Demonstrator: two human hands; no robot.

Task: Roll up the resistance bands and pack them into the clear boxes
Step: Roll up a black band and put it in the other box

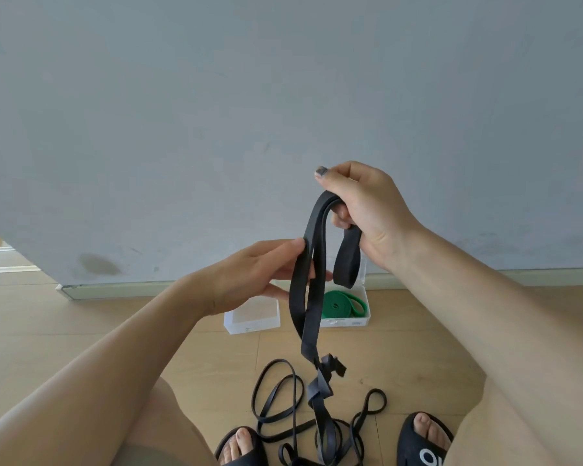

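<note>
Black slippers (424,442), wood floor (115,317), grey wall (216,112).

Home room: wood floor (81,331), skirting (485,275).

Bright, even daylight, soft and diffuse. Brightest patch at far left edge, where pale strip near floor (21,290) looks overexposed. Wall (283,95) flat grey-blue, no glare, slightly darker toward upper corners. Shadows faint. Wide-angle distortion strong: forearms stretch at near corners, skirting line bows. Centre reasonably sharp; slight softness and compression smear overall, more at near edges.
</note>
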